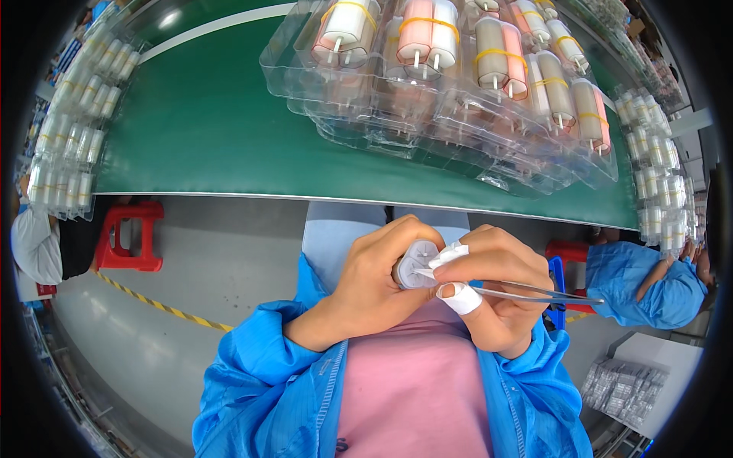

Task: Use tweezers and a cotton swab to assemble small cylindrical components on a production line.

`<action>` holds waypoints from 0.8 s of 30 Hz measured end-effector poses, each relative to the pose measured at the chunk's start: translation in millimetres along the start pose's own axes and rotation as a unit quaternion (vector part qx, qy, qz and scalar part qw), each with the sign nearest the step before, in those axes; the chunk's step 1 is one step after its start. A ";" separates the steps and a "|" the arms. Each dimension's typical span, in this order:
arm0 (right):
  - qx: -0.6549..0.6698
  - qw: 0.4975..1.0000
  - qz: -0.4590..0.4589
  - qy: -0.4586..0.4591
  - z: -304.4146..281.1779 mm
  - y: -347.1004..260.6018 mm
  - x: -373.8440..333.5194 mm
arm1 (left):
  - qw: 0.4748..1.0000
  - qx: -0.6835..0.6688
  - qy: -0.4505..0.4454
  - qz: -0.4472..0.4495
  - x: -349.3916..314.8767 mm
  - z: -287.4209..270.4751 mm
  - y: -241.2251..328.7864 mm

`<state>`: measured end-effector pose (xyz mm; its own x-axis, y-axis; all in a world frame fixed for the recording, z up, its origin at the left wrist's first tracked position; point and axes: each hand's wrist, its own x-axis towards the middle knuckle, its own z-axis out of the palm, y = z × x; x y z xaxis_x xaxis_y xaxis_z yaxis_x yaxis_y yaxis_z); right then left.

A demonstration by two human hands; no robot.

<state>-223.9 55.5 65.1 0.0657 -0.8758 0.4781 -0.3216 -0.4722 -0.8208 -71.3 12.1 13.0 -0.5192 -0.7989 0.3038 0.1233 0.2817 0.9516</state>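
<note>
Gripping a small translucent white plastic roller end-up, the left hand closes around it to steady it. Pinched shut on thin metal tweezers, the right hand, with white-taped fingertips, brings their tips to the roller's end.

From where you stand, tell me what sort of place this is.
Probably a factory assembly line: a long green conveyor belt carries clear trays of banded cylinders, and the right hand works metal tweezers on a small part.
</note>
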 end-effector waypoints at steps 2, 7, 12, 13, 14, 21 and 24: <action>-0.017 1.000 -0.007 -0.004 -0.6 -0.4 -0.6 | 1.000 -0.006 0.000 0.000 0.2 0.5 0.8; -0.032 0.999 -0.034 -0.003 -0.2 1.5 -1.2 | 0.999 0.029 0.014 0.017 0.9 -0.3 4.1; -0.040 0.998 -0.057 0.001 3.5 7.2 -0.1 | 0.997 0.061 0.035 0.040 2.5 -0.6 2.0; -0.035 0.998 -0.058 0.002 4.7 8.1 -0.2 | 0.996 0.066 0.041 0.046 2.8 -0.8 1.2; -0.032 0.998 -0.058 0.004 6.2 9.0 -0.2 | 0.996 0.067 0.042 0.042 2.5 -1.2 1.1; 0.000 0.999 -0.053 0.007 3.4 8.8 -2.3 | 0.998 0.035 0.036 0.030 1.1 -1.0 4.0; -0.004 0.998 -0.057 0.014 2.6 8.3 -3.1 | 0.999 0.026 0.036 0.031 1.9 0.4 4.7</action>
<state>-224.4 54.0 56.0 0.0769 -0.8129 0.5773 -0.3206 -0.5684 -0.7577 -72.0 12.1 18.1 -0.4493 -0.8148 0.3663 0.1076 0.3577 0.9276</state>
